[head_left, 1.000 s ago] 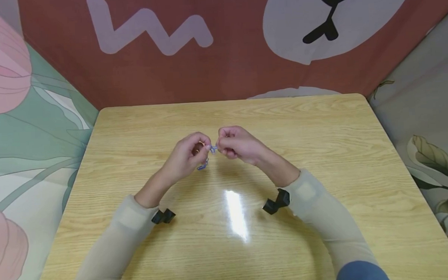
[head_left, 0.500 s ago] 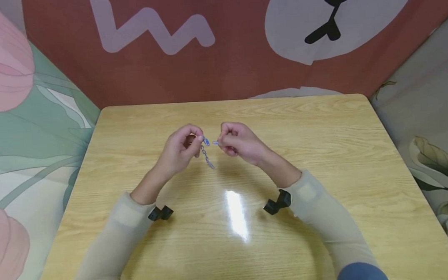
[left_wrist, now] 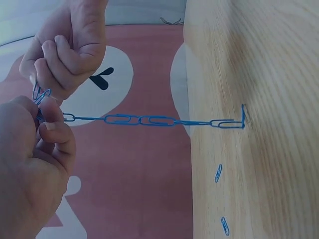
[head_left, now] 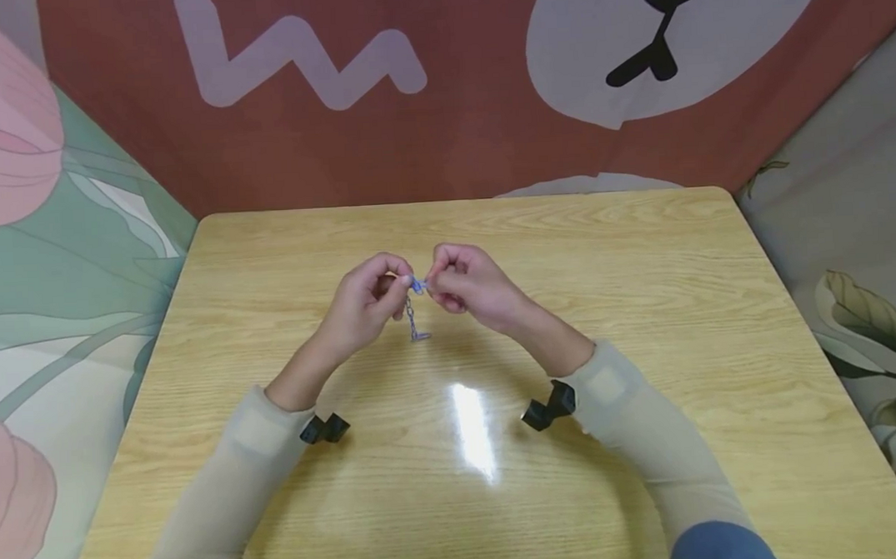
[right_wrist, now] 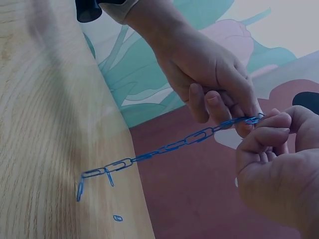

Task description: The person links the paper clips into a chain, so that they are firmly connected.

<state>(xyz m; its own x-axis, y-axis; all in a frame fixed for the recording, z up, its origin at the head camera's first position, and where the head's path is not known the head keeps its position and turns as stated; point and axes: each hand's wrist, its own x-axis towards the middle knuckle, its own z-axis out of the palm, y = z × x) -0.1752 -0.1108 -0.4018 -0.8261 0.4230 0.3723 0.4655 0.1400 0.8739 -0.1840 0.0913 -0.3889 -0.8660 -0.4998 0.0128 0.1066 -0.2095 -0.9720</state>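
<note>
A chain of blue paper clips hangs from the fingers of my left hand, which pinch it near its top. Its lowest links reach down to the tabletop, where the last one is bent off at an angle. My right hand pinches a single paper clip between thumb and forefinger, right at the chain's top clip. In both wrist views the fingertips of the two hands nearly meet and partly hide the clips there.
Two loose blue paper clips, a nearer one and another, lie on the wooden table beside the chain's lower end. A red patterned wall rises behind the far edge. Black wrist cameras are on both sleeves.
Half a second ago the hands drew slightly apart, with the right hand's clip away from the chain. Now they have come together again at its top, and the chain hangs straighter.
</note>
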